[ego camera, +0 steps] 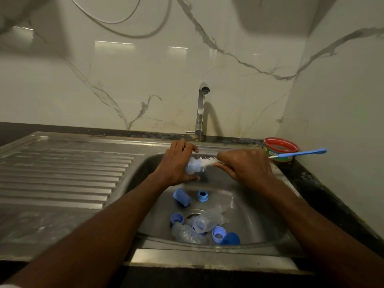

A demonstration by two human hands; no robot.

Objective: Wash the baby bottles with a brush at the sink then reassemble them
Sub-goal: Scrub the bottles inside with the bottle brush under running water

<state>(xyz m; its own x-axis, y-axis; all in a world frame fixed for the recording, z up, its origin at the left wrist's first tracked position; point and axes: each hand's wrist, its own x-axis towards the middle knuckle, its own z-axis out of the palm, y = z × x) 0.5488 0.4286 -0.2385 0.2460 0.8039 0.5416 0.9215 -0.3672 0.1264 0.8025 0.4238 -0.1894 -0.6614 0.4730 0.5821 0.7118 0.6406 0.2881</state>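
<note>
While the left hand (176, 163) grips the bottle (192, 166), its mouth faces right toward the brush (207, 161), pinched by the right hand (247, 165).

- My sink (245, 206): brushed steel, dully shiny.
- Bottle (192, 166) I'm gripping: translucent plastic, probably smooth.
- Brush (207, 161): white bristles.
- Wall (145, 80): glossy marble-look.

No text reads clearly; the red tub (281, 149) label is perhaps printed, but blurred
</note>
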